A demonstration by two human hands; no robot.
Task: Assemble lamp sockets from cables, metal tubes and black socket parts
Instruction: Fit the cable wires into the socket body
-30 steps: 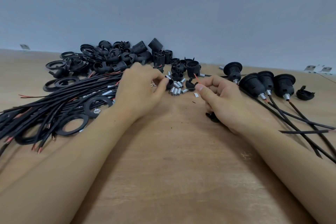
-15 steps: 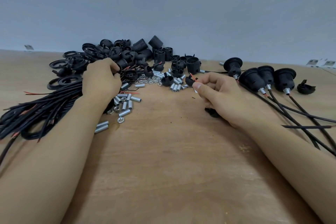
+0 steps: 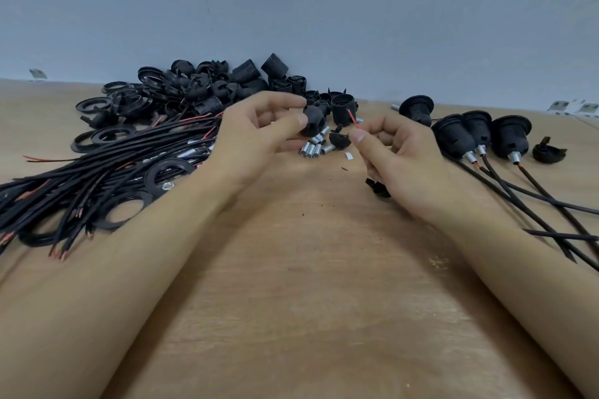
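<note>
While it was at the black parts pile half a second ago, the left hand (image 3: pixel 256 133) now pinches a black socket cap (image 3: pixel 312 120) above the table (image 3: pixel 308 269). The right hand (image 3: pixel 398 155) still pinches a red wire (image 3: pixel 352 118) just beside it.

Two bare forearms reach in from the lower corners, no sleeves, watch, rings or gloves visible; the left hand (image 3: pixel 256 136) and right hand (image 3: pixel 398 159) show short, unpainted nails.
</note>
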